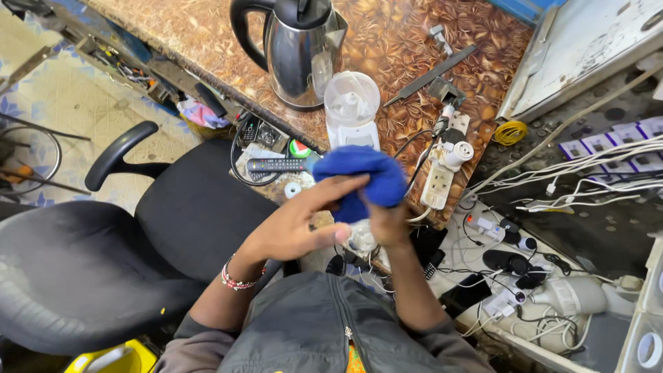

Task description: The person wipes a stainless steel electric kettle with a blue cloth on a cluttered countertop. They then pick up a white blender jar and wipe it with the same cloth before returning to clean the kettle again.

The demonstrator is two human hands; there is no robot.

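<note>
Both hands meet low centre, over the lap, just near of the table edge. Left hand (290,224) has fingers stretched, pinching the blue cloth (362,179) from the left. Right hand (387,224) is mostly hidden under the cloth; its fingers look curled around a small clear part (360,238), exact grip I cannot tell. The cloth drapes over the top of that part.

To wipe well, in my judgement: hold the part firm with the right, rub with the left in short strokes, keep the cloth clear of the white power strip (438,181) and loose cables (587,166) to the right. The steel kettle (297,52) and clear blender jar (351,103) stand farther off.
</note>
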